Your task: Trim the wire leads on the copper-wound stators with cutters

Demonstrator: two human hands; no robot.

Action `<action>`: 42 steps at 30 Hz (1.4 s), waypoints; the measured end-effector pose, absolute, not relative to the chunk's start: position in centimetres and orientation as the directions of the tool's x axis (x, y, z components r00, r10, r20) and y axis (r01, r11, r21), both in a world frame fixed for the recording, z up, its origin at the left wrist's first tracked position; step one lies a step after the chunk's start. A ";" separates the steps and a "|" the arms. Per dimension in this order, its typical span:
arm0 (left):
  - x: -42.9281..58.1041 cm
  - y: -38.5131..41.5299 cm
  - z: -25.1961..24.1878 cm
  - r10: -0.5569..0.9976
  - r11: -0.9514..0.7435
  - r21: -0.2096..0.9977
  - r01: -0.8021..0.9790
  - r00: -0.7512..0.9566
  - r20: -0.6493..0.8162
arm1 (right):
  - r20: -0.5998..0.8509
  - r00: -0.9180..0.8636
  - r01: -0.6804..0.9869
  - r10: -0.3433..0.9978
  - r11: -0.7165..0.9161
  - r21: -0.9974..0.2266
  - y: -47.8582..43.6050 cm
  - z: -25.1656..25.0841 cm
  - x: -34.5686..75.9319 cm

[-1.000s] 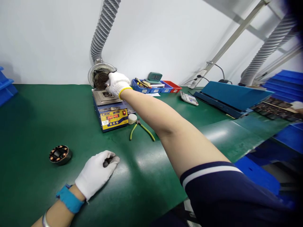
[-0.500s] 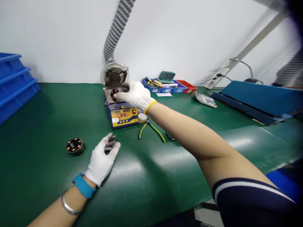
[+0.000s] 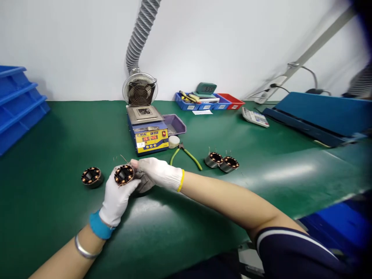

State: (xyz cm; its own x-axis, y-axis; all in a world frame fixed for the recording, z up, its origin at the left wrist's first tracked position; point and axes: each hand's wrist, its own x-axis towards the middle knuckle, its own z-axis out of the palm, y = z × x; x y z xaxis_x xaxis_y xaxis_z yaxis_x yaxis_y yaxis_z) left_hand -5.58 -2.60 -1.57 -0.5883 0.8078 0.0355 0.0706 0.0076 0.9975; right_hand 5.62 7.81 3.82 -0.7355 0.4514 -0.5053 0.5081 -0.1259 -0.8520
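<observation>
Both my hands wear white gloves and meet over the green mat. Between them is a round motor stator with copper coils (image 3: 124, 174), thin wire ends sticking up from it. My left hand (image 3: 117, 197) cups it from below and my right hand (image 3: 158, 175) grips its right side. A second stator (image 3: 91, 176) lies on the mat just left of my left hand. Two more stators (image 3: 221, 161) sit side by side to the right, beyond my right forearm.
A blue and yellow solder pot (image 3: 147, 130) with red digits stands behind my hands, a fume fan and grey hose (image 3: 140, 90) behind it. Green-handled cutters (image 3: 186, 154), a purple tray (image 3: 174, 124), small parts bins (image 3: 207, 101), a calculator (image 3: 255, 117) and stacked blue crates (image 3: 17, 104) ring the mat.
My right hand lifted the stator off the solder pot and carried it down to my left hand, which rose from the mat and took hold of it. The camera turned left.
</observation>
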 end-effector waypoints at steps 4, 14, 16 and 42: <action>-4.9 -2.8 -1.8 0.858 -0.005 0.999 0.047 -0.512 0.028 | -0.530 -0.754 0.555 0.388 -0.056 -0.830 9.3 3.7 5.5; -3.8 -2.3 -3.0 0.906 0.203 0.869 0.451 -0.423 0.007 | 0.321 -0.548 0.592 0.773 0.629 -0.503 22.2 11.7 2.5; -4.0 -2.3 -3.0 0.916 0.203 0.855 0.477 -0.401 0.007 | 0.366 -0.534 0.641 0.762 0.648 -0.412 24.6 12.4 1.3; -4.4 -2.2 -3.2 0.932 0.161 0.809 0.565 -0.358 0.065 | 0.274 -0.540 0.774 0.796 0.597 -0.208 26.6 10.4 -1.8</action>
State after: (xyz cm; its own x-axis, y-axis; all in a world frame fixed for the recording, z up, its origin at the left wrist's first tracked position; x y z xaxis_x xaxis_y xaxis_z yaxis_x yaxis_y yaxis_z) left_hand -4.40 -2.21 -3.16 -0.3579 0.9315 0.0651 0.5651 0.1606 0.8093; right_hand -1.84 26.63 10.44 -0.5401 0.7956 0.2744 0.7745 0.5975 -0.2079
